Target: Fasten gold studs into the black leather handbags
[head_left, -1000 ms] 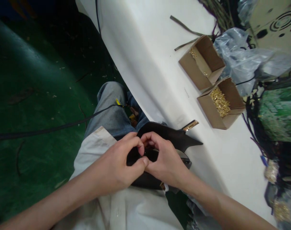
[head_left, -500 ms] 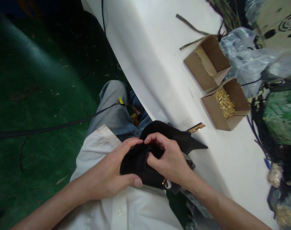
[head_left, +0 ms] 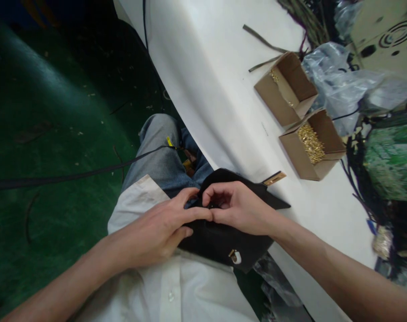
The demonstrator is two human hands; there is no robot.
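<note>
A black bag (head_left: pixel 220 243) lies across my lap against the table edge, its flap spread toward the table. A gold metal plate (head_left: pixel 274 178) sticks out at the flap's far side, and a small gold clasp with a white piece (head_left: pixel 235 256) sits on its front. My left hand (head_left: pixel 170 223) grips the bag's left side, index finger stretched across the opening. My right hand (head_left: pixel 235 208) is curled in a pinch at the opening, thumb tip meeting the left index finger. Whatever lies between the right fingertips is hidden in the dark opening.
Two cardboard boxes stand on the white table (head_left: pixel 203 80); the nearer box (head_left: pixel 295 154) holds many small gold parts, the farther box (head_left: pixel 273 100) a few. Dark strips (head_left: pixel 260 36), clear plastic bags (head_left: pixel 341 76) and cords lie beyond. A black strap (head_left: pixel 72 174) crosses at left.
My left fingers have moved across the opening to meet the right thumb. My right hand has turned and its pinch has tightened. The bag's front now lies flatter, with the clasp more exposed.
</note>
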